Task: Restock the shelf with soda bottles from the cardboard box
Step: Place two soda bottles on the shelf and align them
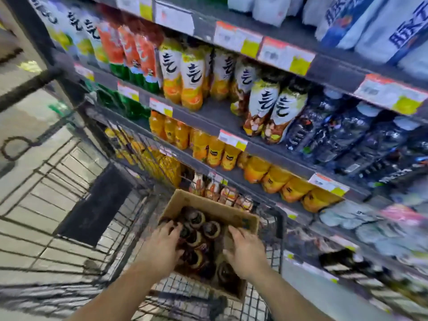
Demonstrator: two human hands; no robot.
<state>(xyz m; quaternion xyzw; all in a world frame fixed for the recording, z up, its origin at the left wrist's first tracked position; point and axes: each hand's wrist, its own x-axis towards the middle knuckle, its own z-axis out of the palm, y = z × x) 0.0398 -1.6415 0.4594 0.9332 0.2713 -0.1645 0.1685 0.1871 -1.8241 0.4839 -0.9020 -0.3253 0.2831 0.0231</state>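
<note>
A brown cardboard box [215, 210] sits in a wire shopping cart, holding several dark soda bottles [211, 229] seen from above by their caps. My left hand [163, 242] reaches into the box's left side, fingers curled down over bottle tops; whether it grips one is hidden. My right hand [245, 247] lies on the box's right side, fingers bent over a flap or bottle there. The dark shelf [222, 117] rises ahead and to the right, with a gap between orange and brown-labelled bottles.
The wire cart [129, 228] fills the lower middle, its black panel on the left. Shelf rows hold orange juice bottles [215, 154], white-labelled bottles [192, 77], dark bottles [342, 135] and pale packs above. Tiled floor lies to the left.
</note>
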